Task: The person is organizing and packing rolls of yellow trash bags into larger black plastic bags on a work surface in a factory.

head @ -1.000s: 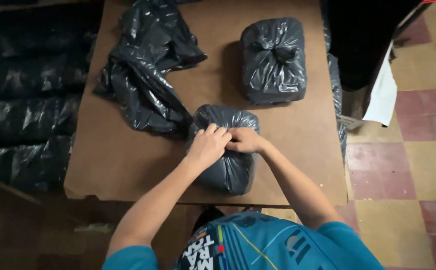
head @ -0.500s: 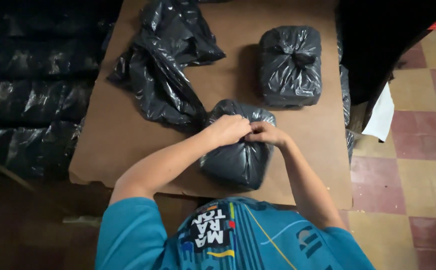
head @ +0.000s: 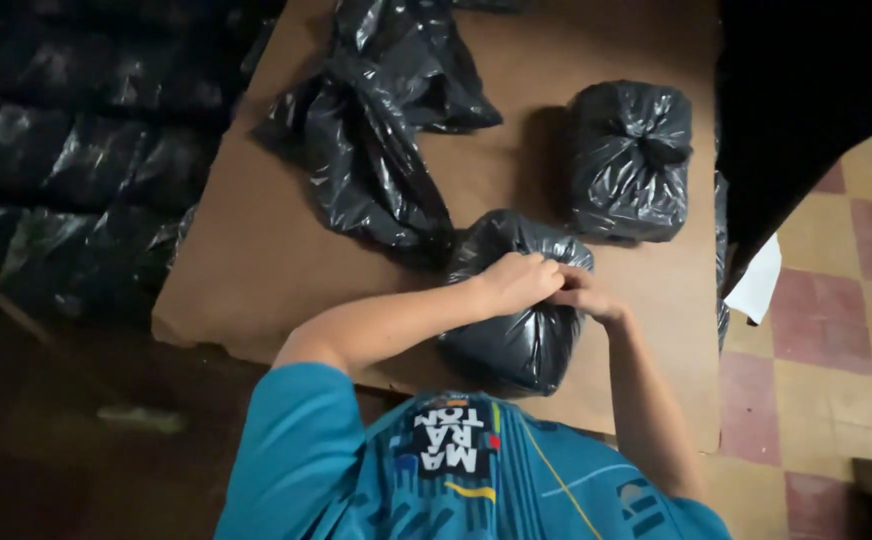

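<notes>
A filled black plastic bag (head: 516, 335) sits near the front edge of a brown board tabletop (head: 266, 260). My left hand (head: 518, 281) and my right hand (head: 578, 293) meet on its top, fingers closed on the gathered neck of the bag. A second black bag (head: 630, 160), tied at the top, stands further back to the right. A heap of loose black bags (head: 376, 130) lies at the back left of the tabletop.
Stacked filled black bags (head: 66, 150) line the left side, below the tabletop. A dark mass (head: 806, 110) rises at the right, with a white sheet (head: 758, 282) hanging at its edge. Checkered floor tiles (head: 836, 330) show at right.
The view has shifted, so everything sits more to the right. Both hands stay on the top of the near bag, working its neck.
</notes>
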